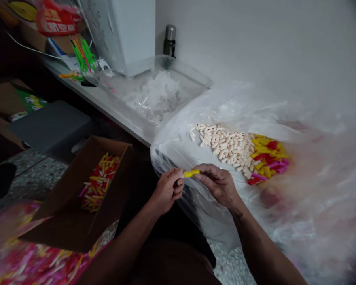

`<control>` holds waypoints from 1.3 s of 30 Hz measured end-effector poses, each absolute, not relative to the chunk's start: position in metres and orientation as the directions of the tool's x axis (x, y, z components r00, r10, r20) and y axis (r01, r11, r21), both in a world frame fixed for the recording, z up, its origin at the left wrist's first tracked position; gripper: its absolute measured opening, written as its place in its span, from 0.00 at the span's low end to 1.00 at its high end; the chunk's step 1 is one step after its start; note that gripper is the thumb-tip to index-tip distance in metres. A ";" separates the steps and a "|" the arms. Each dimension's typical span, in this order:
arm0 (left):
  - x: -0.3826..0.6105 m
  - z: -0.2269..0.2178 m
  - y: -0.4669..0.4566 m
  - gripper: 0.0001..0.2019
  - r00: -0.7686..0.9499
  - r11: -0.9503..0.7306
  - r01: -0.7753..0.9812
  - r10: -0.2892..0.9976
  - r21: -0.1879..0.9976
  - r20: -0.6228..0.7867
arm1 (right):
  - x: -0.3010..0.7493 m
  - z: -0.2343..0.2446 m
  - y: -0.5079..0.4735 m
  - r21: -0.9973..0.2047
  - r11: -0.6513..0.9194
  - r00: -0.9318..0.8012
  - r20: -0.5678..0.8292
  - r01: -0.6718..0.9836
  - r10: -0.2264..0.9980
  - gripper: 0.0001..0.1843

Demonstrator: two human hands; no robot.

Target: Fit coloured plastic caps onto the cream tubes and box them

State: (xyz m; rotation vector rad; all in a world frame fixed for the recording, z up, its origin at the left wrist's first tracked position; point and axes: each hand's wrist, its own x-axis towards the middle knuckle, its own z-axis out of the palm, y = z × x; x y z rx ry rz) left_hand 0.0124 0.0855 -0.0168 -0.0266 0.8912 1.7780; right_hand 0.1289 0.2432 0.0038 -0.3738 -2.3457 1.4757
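Note:
A small yellow plastic tube-like piece is stretched between my two hands, above the bag's near edge. My left hand pinches its left end, where a bit of something pale shows at the fingertips. At the other end, the thumb and fingers of my right hand are closed on the yellow part. Beyond them on the clear plastic bag lies a heap of short cream-coloured pieces. Against its right side rests a pile of yellow, red and pink plastic pieces.
An open cardboard box at my left holds mixed coloured pieces with pale ends. A clear tub with whitish plastic scraps stands on the table, near a dark flask. Green scissors and a grey stool are further left.

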 end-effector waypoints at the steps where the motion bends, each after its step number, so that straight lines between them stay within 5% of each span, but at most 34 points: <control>1: 0.012 -0.016 0.085 0.21 -0.401 -0.122 -0.830 0.809 0.544 -0.430 | 0.130 0.004 0.246 -0.883 0.467 -0.914 0.158 0.039 0.375 0.11; 7: 0.009 -0.014 0.083 0.23 -0.392 -0.088 -0.821 0.806 0.565 -0.443 | 0.132 0.009 0.253 -0.770 0.638 -0.935 0.245 -0.028 0.255 0.08; 17: 0.015 -0.023 0.084 0.22 -0.576 -0.130 -0.547 0.776 0.827 -0.258 | 0.133 0.010 0.242 -0.724 0.679 -0.956 0.100 0.119 0.275 0.21; 25: 0.017 -0.023 0.084 0.24 -0.528 -0.076 -0.629 0.772 0.774 -0.353 | 0.134 0.011 0.250 -0.610 0.792 -0.980 0.168 -0.016 0.110 0.16; 28: 0.019 -0.025 0.080 0.20 -0.571 -0.087 -0.535 0.770 0.840 -0.284 | 0.135 0.007 0.244 -0.724 0.687 -0.979 0.095 0.056 0.179 0.19; 31: 0.019 -0.025 0.073 0.14 -0.634 -0.076 -0.313 0.759 0.947 -0.149 | 0.135 -0.001 0.234 -0.907 0.377 -0.960 -0.092 0.190 0.264 0.25; 35: 0.017 -0.025 0.066 0.09 -0.664 -0.072 -0.050 0.747 0.996 0.021 | 0.133 -0.007 0.225 -0.955 0.053 -0.928 -0.271 0.293 0.255 0.30; 39: 0.019 -0.031 0.070 0.14 -0.662 -0.065 -0.232 0.741 0.971 -0.108 | 0.132 0.000 0.225 -0.860 0.475 -0.948 -0.029 0.185 0.316 0.24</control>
